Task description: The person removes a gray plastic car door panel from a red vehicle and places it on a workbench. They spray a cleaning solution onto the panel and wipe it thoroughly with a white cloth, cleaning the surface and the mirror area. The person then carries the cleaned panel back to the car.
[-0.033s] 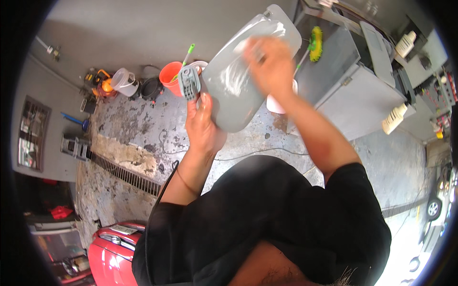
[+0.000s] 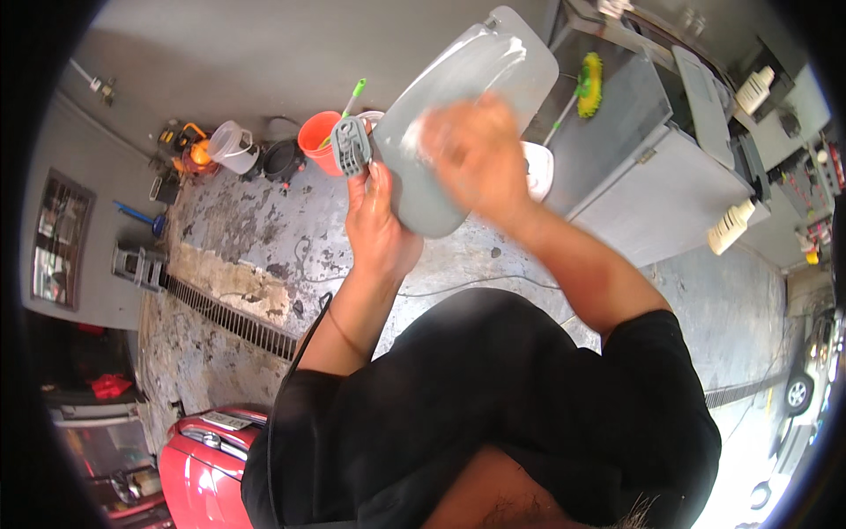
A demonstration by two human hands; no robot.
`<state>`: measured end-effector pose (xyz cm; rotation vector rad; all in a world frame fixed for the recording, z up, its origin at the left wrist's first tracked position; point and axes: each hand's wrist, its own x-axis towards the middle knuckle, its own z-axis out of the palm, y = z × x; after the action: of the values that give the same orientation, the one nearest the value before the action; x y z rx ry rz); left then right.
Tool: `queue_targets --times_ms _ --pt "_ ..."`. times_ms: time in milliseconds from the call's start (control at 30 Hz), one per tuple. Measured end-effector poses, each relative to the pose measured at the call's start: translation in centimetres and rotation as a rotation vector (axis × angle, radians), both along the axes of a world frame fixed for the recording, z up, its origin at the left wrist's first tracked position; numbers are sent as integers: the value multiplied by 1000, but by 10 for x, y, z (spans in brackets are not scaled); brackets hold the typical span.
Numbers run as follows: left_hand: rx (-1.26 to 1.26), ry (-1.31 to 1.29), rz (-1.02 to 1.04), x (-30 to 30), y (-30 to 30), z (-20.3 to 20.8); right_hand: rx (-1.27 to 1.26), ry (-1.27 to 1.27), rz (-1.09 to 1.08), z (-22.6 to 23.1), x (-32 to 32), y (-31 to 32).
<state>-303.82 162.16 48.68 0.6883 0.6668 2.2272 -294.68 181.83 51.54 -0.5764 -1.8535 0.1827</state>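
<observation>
—Holding what in the left hand [image 2: 379, 225]?
—Gripping a long, rounded, grey plastic panel [image 2: 445, 88], tilted and raised above the worn grey floor [image 2: 229, 207]. Fingers clamped on its near left edge, partly hidden behind it. Just beside the thumb, a slotted grey plastic bracket [image 2: 352, 147]; cannot tell whether joined on.
—And with the right hand [image 2: 485, 163]?
—Blurred, over the middle of the panel, next to a small white smear [image 2: 411, 137]. Fingers apart, together or clamped on something: cannot tell from the blur. Toward the far right end, long white streaks [image 2: 507, 57].
—And around?
—Far left, a round orange-red plastic bucket [image 2: 315, 137]. Far right, a fuzzy yellow-green brush [image 2: 590, 85] beside a grey cabinet [image 2: 626, 189]. Near left, a glossy red car [image 2: 207, 476].
</observation>
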Motion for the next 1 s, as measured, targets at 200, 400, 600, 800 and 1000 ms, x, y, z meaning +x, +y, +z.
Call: queue_targets --times_ms 200,400,600,800,1000 --pt "59 -93 -71 -43 14 -10 -86 10 -24 9 -36 -6" --pt "46 -191 -82 -62 18 -10 87 -214 84 0 -60 -31" --pt "-4 -103 -138 -75 11 -16 156 -201 178 2 -75 -67" --pt "-58 18 -239 -83 11 -15 79 -309 43 -14 -75 -67" --pt "-35 24 -303 -95 2 -24 -59 -164 -37 -10 -60 -14"
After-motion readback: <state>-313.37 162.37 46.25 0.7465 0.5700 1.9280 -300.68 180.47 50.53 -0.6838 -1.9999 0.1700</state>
